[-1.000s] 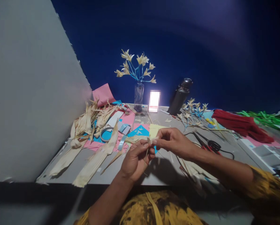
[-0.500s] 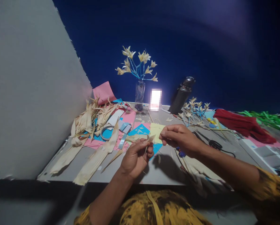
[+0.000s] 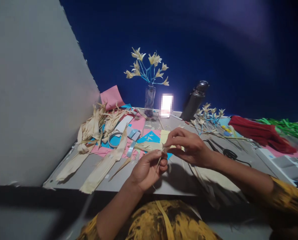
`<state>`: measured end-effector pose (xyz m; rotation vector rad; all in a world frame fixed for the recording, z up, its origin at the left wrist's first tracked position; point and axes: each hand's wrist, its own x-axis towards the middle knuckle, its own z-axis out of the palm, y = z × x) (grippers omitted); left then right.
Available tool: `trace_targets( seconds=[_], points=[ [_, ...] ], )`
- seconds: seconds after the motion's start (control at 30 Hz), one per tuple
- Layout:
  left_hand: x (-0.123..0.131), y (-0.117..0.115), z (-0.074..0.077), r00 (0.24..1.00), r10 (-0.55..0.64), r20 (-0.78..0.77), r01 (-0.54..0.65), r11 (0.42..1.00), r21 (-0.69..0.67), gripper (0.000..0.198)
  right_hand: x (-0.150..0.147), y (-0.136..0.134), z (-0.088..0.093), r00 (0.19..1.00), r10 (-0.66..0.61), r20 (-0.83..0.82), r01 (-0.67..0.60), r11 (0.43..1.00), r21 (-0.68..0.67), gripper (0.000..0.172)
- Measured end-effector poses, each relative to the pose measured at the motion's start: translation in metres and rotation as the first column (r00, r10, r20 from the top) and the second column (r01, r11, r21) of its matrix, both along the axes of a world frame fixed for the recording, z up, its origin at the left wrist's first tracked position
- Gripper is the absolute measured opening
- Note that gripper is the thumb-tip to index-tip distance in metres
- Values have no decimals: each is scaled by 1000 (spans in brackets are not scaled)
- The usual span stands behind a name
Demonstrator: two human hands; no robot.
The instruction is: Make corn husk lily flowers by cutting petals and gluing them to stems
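Observation:
My left hand is closed in a pinch round the thin stem of a small corn husk flower, held above the table's front part. The stem hangs down past my fingers. My right hand comes in from the right, its thumb and forefinger pinching at the flower's top; the fingertips hide most of the petals. Behind my hands a pale husk strip lies over blue paper with small cut husk pieces on it. Yellow paper is partly covered by my right hand.
A glass vase with finished husk flowers stands at the back, near a dark flask. Dried husks and a tape roll lie left. Scissors, more husk flowers and red cloth lie right.
My right hand has moved left and its fingertips now meet the flower in my left hand. Before, the two hands were slightly apart. The left hand has stayed nearly in place.

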<state>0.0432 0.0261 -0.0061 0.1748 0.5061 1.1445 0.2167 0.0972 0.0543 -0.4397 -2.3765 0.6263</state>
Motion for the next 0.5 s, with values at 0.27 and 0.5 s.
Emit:
trace_targets(
  seconds=[0.27, 0.5],
  points=[
    [-1, -3, -3, 997, -78, 20, 74, 988, 139, 19, 0, -11, 6, 995, -101, 17, 102, 994, -45, 9],
    [0, -2, -6, 996, -91, -23, 93, 981, 171, 16, 0, -13, 14, 989, -140, 55, 142, 989, -38, 8]
  ],
)
